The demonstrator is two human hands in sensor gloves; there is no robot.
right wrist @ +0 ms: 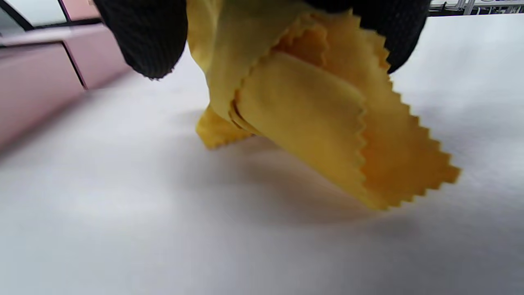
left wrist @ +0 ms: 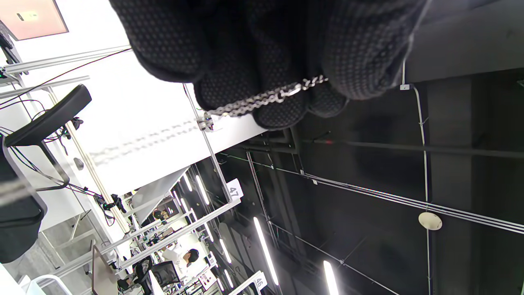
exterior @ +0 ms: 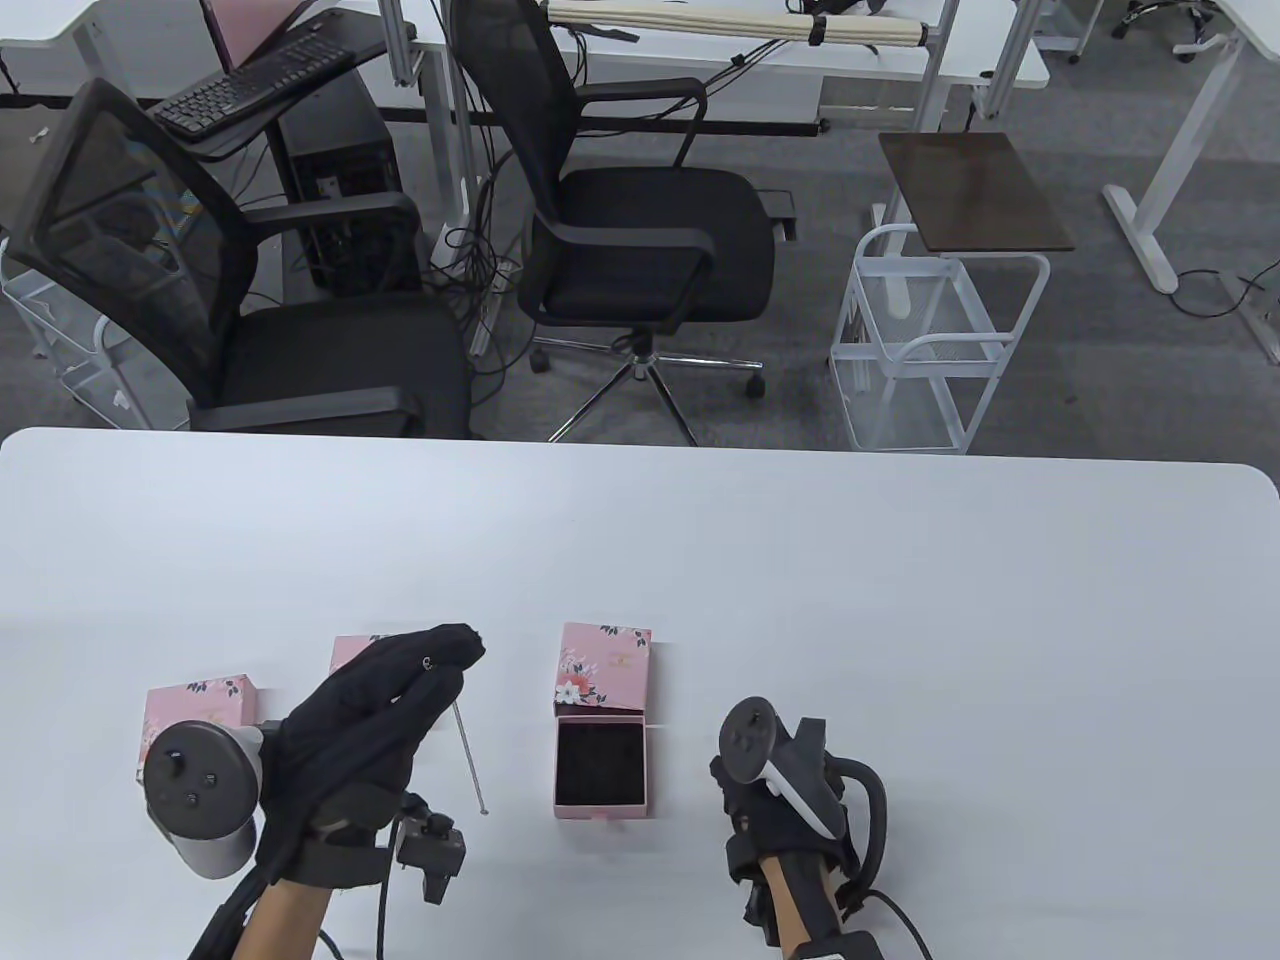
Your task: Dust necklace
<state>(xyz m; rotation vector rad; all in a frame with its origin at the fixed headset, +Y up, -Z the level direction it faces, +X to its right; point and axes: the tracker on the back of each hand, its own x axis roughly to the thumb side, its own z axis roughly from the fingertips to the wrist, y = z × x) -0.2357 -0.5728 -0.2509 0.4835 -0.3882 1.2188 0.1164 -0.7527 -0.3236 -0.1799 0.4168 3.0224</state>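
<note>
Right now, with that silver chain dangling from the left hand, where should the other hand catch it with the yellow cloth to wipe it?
Probably near the top of the hanging stretch, just below the left hand. The necklace hangs straight and free above the table, so the right hand could come in from the right, fold the yellow cloth around the chain and slide down towards its loose lower end.

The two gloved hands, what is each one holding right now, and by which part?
The left hand pinches the necklace chain near its clasp end; the rest hangs down. The right hand grips the yellow cloth by its bunched upper edge.
</note>
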